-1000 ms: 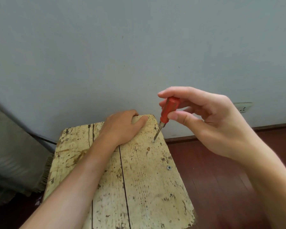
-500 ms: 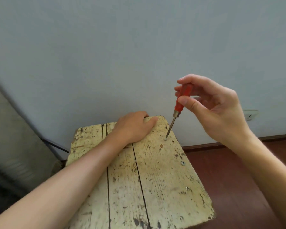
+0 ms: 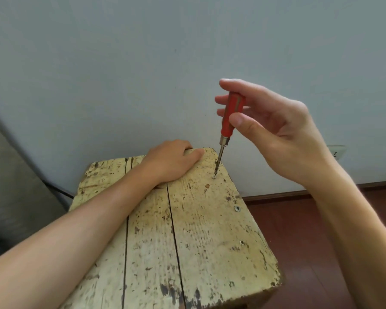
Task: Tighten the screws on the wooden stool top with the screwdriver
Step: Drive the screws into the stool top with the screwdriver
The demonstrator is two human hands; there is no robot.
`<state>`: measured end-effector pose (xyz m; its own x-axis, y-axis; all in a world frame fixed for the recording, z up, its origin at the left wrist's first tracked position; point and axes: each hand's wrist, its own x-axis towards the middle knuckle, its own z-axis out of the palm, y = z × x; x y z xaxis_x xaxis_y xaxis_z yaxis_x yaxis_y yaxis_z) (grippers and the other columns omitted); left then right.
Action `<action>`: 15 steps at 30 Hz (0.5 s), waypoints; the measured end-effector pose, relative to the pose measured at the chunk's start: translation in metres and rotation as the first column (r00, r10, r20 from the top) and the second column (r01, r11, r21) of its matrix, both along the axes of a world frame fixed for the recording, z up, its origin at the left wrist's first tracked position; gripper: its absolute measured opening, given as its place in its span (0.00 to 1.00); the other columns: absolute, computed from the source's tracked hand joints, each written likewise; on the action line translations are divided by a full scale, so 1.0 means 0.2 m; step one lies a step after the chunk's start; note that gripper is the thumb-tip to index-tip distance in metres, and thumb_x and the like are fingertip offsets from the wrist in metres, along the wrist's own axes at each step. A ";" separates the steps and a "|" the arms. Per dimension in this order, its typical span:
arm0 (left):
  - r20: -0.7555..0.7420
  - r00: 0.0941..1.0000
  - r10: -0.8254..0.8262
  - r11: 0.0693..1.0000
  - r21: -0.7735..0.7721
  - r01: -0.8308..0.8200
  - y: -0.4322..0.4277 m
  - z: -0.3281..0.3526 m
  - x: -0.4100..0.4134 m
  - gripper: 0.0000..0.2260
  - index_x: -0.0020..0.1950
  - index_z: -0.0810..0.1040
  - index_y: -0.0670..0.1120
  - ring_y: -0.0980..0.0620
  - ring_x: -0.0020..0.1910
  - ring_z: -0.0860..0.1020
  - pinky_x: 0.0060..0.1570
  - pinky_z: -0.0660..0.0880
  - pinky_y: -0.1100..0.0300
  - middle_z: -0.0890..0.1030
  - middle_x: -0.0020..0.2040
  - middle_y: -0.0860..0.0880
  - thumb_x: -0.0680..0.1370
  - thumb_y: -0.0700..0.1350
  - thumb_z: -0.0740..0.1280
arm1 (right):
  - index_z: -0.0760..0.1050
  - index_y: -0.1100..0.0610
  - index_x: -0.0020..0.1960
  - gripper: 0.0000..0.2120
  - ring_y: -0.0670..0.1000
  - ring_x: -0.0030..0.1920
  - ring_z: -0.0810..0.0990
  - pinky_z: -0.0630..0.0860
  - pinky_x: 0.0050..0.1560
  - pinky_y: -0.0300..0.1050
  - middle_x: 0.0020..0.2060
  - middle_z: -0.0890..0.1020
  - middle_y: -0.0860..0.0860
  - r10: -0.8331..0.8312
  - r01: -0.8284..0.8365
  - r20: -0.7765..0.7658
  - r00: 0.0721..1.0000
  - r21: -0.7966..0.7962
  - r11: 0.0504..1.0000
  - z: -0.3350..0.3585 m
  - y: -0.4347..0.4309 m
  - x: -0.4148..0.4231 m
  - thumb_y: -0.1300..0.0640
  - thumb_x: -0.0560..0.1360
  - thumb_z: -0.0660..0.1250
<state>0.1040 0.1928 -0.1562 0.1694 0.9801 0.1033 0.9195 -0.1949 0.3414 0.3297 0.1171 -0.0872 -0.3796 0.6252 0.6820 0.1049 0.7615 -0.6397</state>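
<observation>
A worn, cream-painted wooden stool top (image 3: 198, 237) fills the lower middle. My right hand (image 3: 276, 132) pinches the red handle of a screwdriver (image 3: 230, 117) between thumb and fingers. The tool stands almost upright, its tip set in a screw (image 3: 214, 176) near the stool's far right corner. My left hand (image 3: 172, 161) rests on the far edge of the stool, fingers curled over that edge. Two more screws sit along the right side: a middle screw (image 3: 237, 208) and a nearer screw (image 3: 241, 243).
A pale grey wall (image 3: 143, 63) rises right behind the stool. Dark red floorboards (image 3: 321, 253) lie to the right, with a wall socket (image 3: 339, 151) low on the wall. A grey fabric object (image 3: 13, 186) and a dark cable (image 3: 58, 190) are at the left.
My right hand has risen and the screwdriver has tilted up from a slant to nearly upright, its tip staying on the far screw. The left hand keeps its place on the stool's edge.
</observation>
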 end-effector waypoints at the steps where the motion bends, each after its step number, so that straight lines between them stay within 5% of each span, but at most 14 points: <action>1: 0.000 1.000 0.000 1.000 -0.001 0.000 0.00 0.00 0.00 0.21 0.53 0.79 0.55 0.51 0.49 0.78 0.46 0.72 0.53 0.80 0.48 0.57 0.81 0.68 0.55 | 0.69 0.56 0.78 0.24 0.52 0.66 0.85 0.81 0.67 0.48 0.63 0.83 0.59 0.021 -0.021 0.001 1.000 -0.011 1.000 0.00 0.00 0.01 0.71 0.85 0.64; 7: 0.022 1.000 0.010 1.000 -0.021 -0.009 -0.01 0.01 0.01 0.21 0.54 0.79 0.55 0.49 0.51 0.79 0.54 0.76 0.49 0.81 0.50 0.55 0.82 0.67 0.55 | 0.73 0.53 0.74 0.22 0.53 0.63 0.86 0.82 0.64 0.49 0.59 0.84 0.60 0.005 -0.007 -0.066 0.998 -0.026 1.000 -0.03 -0.02 0.02 0.71 0.85 0.64; 15: 0.022 1.000 -0.007 1.000 -0.005 0.007 -0.01 0.00 0.00 0.21 0.54 0.79 0.56 0.51 0.49 0.78 0.48 0.75 0.52 0.80 0.49 0.57 0.81 0.68 0.54 | 0.80 0.50 0.65 0.19 0.52 0.46 0.89 0.85 0.56 0.53 0.46 0.86 0.52 -0.203 0.196 -0.199 0.959 -0.056 0.979 -0.06 -0.04 -0.03 0.66 0.79 0.76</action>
